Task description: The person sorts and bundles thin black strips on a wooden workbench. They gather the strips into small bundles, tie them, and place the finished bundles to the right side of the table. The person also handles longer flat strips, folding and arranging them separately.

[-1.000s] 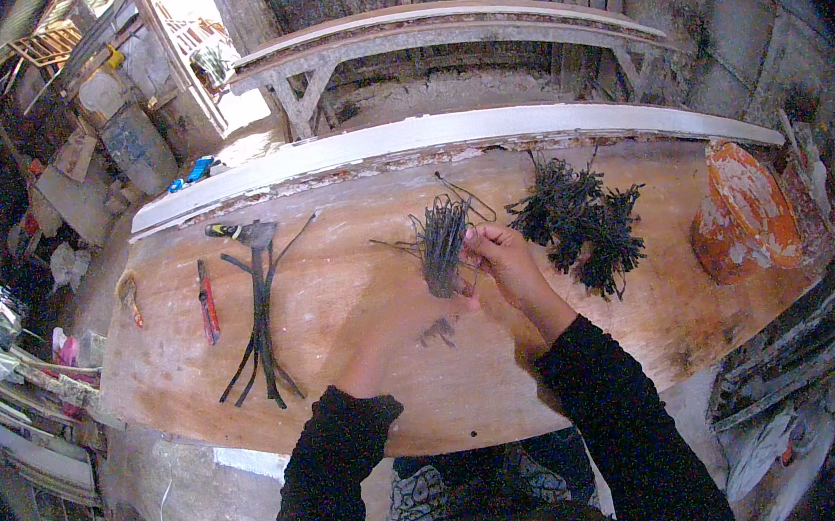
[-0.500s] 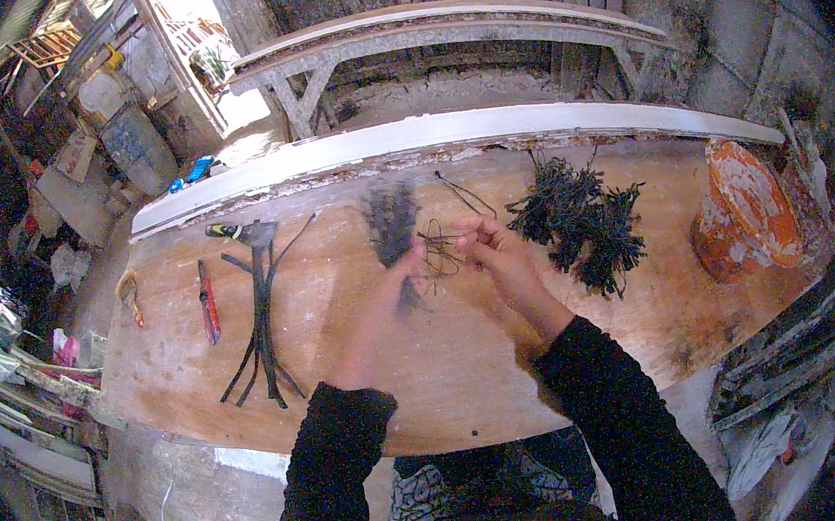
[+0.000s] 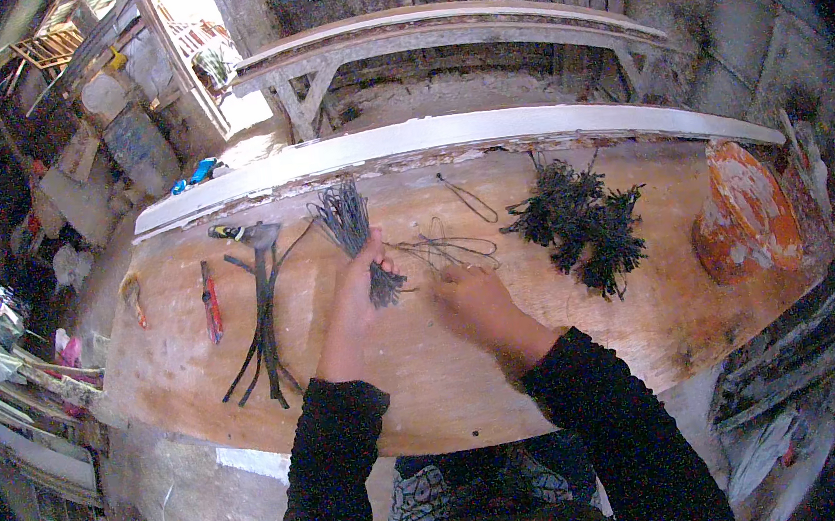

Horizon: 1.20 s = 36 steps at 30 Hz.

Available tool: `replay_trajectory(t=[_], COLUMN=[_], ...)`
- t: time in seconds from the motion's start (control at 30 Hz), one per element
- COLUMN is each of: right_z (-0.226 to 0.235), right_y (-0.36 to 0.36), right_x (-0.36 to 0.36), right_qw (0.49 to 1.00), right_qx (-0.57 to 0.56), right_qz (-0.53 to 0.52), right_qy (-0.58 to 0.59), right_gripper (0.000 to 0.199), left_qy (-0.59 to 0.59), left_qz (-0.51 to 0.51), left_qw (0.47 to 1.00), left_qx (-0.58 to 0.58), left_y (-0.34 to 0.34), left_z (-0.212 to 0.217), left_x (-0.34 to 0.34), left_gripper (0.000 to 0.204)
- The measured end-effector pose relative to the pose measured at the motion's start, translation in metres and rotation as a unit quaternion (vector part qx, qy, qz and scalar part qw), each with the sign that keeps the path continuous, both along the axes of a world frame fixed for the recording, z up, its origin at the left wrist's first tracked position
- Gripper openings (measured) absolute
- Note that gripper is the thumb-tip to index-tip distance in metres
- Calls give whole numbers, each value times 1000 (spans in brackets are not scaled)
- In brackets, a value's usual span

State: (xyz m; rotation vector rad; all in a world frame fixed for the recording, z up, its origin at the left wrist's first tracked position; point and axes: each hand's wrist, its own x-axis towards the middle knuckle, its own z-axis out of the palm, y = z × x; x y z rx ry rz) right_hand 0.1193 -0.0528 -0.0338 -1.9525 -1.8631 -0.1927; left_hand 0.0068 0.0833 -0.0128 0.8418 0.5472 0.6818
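Note:
A bundle of thin dark strands (image 3: 343,217) stands in my left hand (image 3: 366,275), whose fingers are wrapped round it. Its spread upper end fans out above the fist, and a short dark tuft shows below. My right hand (image 3: 482,304) is just right of it, low over the tabletop, with curled, slightly blurred fingers mostly hidden from view. Beyond those fingers are several loose loops of thin dark cord (image 3: 446,243); I cannot tell if the hand touches them. Another single loop of cord (image 3: 467,198) lies farther back.
Left on the wooden table (image 3: 431,400) are dark flat strips (image 3: 265,325), a broad-bladed scraper (image 3: 256,236), a red tool (image 3: 210,300) and a small brush-like item (image 3: 133,298). Right are dark tied bundles (image 3: 579,215) and an orange, white-stained bucket (image 3: 745,214). A white board (image 3: 445,132) edges the back.
My left hand has moved left with the strand bundle, which now stands out sharply. The cord loops that were between both hands now lie beyond my right hand, which has come nearer me.

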Motion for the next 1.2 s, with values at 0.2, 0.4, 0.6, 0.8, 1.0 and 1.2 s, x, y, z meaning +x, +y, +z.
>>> replay_trajectory(t=[0.2, 0.4, 0.6, 0.8, 1.0, 1.2], right_z=[8, 22, 29, 25, 24, 21], right_y=[1, -1, -6, -5, -4, -2], right_x=[3, 6, 0, -2, -1, 4], right_qw=[999, 985, 970, 964, 971, 974], right_qx=[-34, 153, 236, 250, 219, 200], right_qz=[-22, -59, -12, 49, 61, 27], right_qy=[0, 61, 57, 70, 76, 108], right_gripper=[17, 13, 16, 20, 21, 19], left_qy=[-14, 33, 55, 6, -63, -109], left_qz=[-16, 13, -81, -196, -80, -85], left_qw=[1000, 999, 995, 981, 995, 990], left_qx=[-3, 10, 23, 10, -20, -21], left_y=[-4, -10, -12, -28, -28, -18], left_z=[-1, 1, -9, 7, 1, -7], left_x=[4, 4, 8, 10, 10, 9], left_gripper=[26, 24, 38, 44, 33, 26])
